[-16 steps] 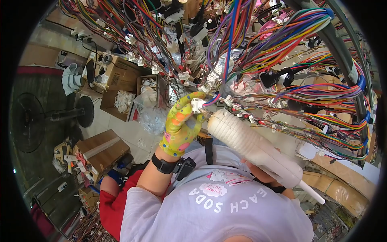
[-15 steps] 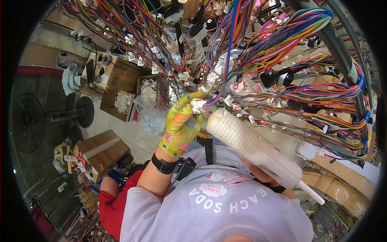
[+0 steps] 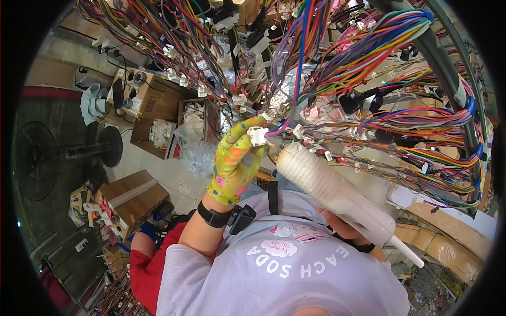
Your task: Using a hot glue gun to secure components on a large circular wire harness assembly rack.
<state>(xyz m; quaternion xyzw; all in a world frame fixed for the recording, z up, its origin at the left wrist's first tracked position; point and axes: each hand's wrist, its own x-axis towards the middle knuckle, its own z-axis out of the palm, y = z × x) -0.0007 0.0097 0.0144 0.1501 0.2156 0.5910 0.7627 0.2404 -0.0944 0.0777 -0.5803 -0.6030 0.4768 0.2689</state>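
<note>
My left hand (image 3: 232, 166), in a yellow glove with coloured spots, pinches a small white plug connector (image 3: 257, 136) between thumb and fingers. Blue, red and purple wires (image 3: 282, 127) run out of the connector's right side and up into the bundles. My right hand (image 3: 333, 220) is wrapped round a white hot glue gun (image 3: 329, 184), whose body hides most of the fingers. The gun's nozzle (image 3: 273, 151) points up and left, just below and right of the connector. A white glue stick (image 3: 408, 251) juts from the gun's rear.
Thick bundles of coloured wires (image 3: 369, 58) hang from a dark metal frame (image 3: 448, 73) in front and to the right. Open cardboard boxes (image 3: 153, 95), a taped box (image 3: 134, 197) and a black stand (image 3: 110, 147) are at the left. A person's red sleeve (image 3: 147, 268) shows beside me.
The glue gun has drawn back slightly to the right, so its nozzle is farther from the connector. My left hand has shifted a little left and turned the connector slightly.
</note>
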